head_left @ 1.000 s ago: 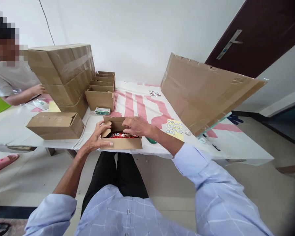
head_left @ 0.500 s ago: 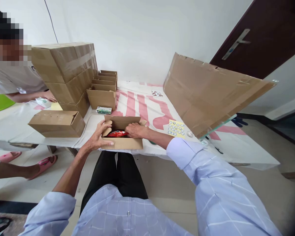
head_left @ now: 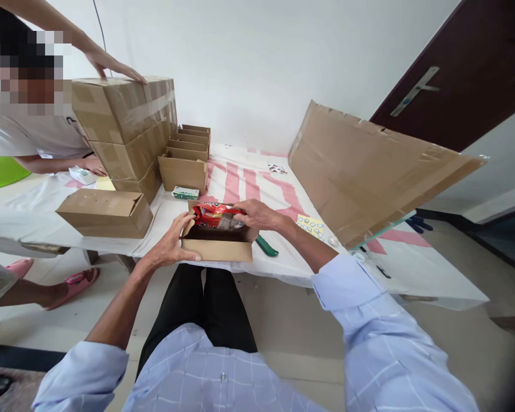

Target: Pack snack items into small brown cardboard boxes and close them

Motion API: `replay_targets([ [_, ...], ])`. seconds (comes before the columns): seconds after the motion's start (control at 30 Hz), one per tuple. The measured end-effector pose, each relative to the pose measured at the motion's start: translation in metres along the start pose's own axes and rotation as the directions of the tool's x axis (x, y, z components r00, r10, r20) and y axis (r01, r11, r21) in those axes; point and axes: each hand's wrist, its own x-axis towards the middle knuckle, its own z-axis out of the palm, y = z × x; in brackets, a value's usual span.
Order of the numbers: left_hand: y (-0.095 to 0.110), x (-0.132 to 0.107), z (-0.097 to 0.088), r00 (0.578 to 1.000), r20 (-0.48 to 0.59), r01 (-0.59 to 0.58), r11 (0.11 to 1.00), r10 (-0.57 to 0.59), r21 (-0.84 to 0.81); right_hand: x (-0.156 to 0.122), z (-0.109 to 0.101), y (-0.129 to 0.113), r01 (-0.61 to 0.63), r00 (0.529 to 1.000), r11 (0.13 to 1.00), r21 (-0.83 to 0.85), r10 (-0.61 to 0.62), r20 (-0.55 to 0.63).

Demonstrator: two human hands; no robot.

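A small open cardboard box (head_left: 217,250) sits at the table's front edge. My left hand (head_left: 171,241) grips its left end, thumb along the front wall and fingers at the back corner. At the box's mouth, tilted up above the rim, is a red packet (head_left: 217,214) with a partly see-through face. My right hand (head_left: 257,215) pinches the packet's right end; the fingertips are partly hidden. Right of the box lies a dark green curved object (head_left: 266,246), its other end hidden behind the box.
Taped boxes (head_left: 124,120) are stacked at the left, with a co-worker's hand (head_left: 115,66) on top. A closed box (head_left: 105,213), several open boxes (head_left: 182,171) and a small green carton (head_left: 185,193) stand nearer. A large cardboard sheet (head_left: 369,171) leans at right beside a yellow sheet (head_left: 311,227).
My right hand has lifted the red packet from inside the box up to its mouth. The green object now shows. The co-worker's arm has come onto the box stack.
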Motion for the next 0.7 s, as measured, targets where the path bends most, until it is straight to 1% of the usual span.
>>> replay_targets([
  [0.13, -0.002, 0.01, 0.001, 1.0, -0.024, -0.011, 0.999, 0.012, 0.031, -0.008, -0.013, 0.003, -0.013, 0.998, 0.992, 0.129, 0.021, -0.067],
  [0.27, -0.005, 0.023, 0.003, 0.999, -0.046, 0.002, 1.0, -0.001, 0.027, -0.014, -0.02, 0.006, -0.032, 0.993, 0.967, 0.253, 0.059, -0.099],
  [0.43, -0.008, 0.034, 0.007, 0.998, -0.056, -0.02, 0.999, 0.022, 0.032, -0.023, -0.031, 0.013, -0.076, 0.98, 0.924, 0.374, 0.139, -0.144],
  [0.6, -0.017, 0.049, 0.011, 0.999, -0.049, -0.015, 0.996, 0.02, 0.089, -0.03, -0.048, 0.017, -0.044, 0.963, 0.852, 0.522, 0.175, -0.205],
  [0.7, -0.022, 0.061, 0.014, 0.998, -0.056, 0.004, 0.992, 0.003, 0.123, -0.036, -0.056, 0.018, -0.035, 0.954, 0.797, 0.603, 0.206, -0.216],
])
